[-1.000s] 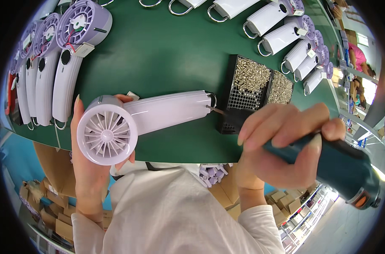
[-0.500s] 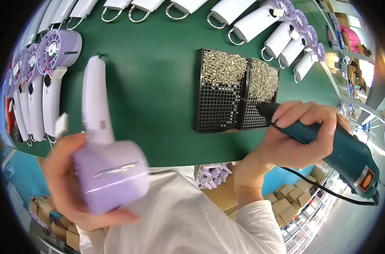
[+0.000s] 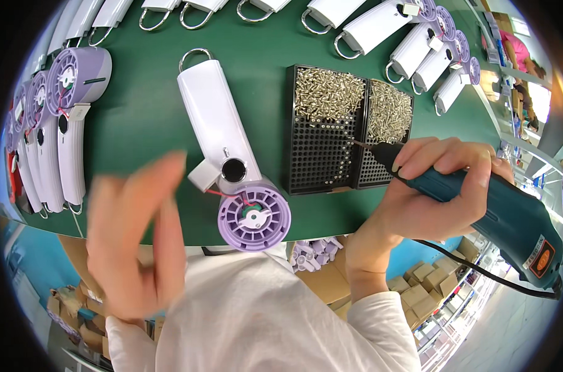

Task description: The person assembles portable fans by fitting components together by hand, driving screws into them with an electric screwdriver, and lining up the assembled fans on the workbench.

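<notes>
Green counter (image 3: 139, 118); purple-and-white handheld fan (image 3: 222, 133) lies on it before me, metal ring (image 3: 196, 51) at the far end, round head (image 3: 255, 239) at the near edge. Small white block (image 3: 204, 175) beside its handle. My left hand (image 3: 136, 242), blurred, is released, fingers bent, near the fan. My right hand (image 3: 442, 186) grasps a teal electric screwdriver (image 3: 510, 217), its bit (image 3: 362, 144) over the black screw tray (image 3: 306, 158). Other fans (image 3: 72, 155) rest to my left and along the far side.

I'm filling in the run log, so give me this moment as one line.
left hand: blurred, beside fan | right hand: gripping electric screwdriver, bit at screw tray | fan: on green table
</notes>
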### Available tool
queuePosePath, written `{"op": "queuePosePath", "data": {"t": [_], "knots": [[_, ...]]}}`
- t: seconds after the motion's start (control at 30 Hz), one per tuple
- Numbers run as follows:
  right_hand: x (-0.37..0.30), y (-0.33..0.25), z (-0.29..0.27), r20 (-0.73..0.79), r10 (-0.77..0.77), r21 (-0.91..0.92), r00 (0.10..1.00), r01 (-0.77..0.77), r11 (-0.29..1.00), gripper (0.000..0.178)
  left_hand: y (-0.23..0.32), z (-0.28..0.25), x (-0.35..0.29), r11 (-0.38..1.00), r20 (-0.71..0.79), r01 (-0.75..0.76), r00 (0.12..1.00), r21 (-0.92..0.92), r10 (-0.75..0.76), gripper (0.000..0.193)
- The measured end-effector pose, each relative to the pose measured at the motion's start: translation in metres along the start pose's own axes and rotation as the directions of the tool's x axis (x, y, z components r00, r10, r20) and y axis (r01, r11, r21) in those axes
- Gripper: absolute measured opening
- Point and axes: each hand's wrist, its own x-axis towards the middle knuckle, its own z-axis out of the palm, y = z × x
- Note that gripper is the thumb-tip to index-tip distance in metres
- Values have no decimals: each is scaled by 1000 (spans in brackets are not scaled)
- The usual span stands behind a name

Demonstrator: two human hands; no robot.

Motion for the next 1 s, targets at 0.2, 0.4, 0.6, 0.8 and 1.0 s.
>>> {"op": "queuePosePath", "data": {"t": [0.2, 0.4, 0.6, 0.8, 1.0], "knots": [[0, 1, -3, 4, -21, -26, 1000, 21, 999, 22, -16, 21, 41, 914, 336, -305, 918, 266, 209, 45], [3, -1, -1, 59, -23, 9, 998, 22, 1000, 19, -14, 11, 34, 915, 369, -228, 925, 332, 96, 46], [0, 5, 0, 71, -73, -99, 995, 80, 992, 14, -24, 6, 18, 944, 306, -132, 951, 301, 36, 50], [2, 1, 4, 66, -96, -11, 993, 97, 995, 18, -27, 13, 3, 968, 158, -66, 987, 242, 28, 43], [-4, -26, 12, -21, -130, 105, 991, 132, 986, 20, -22, 28, -5, 959, 61, -24, 998, 282, 7, 45]]}}
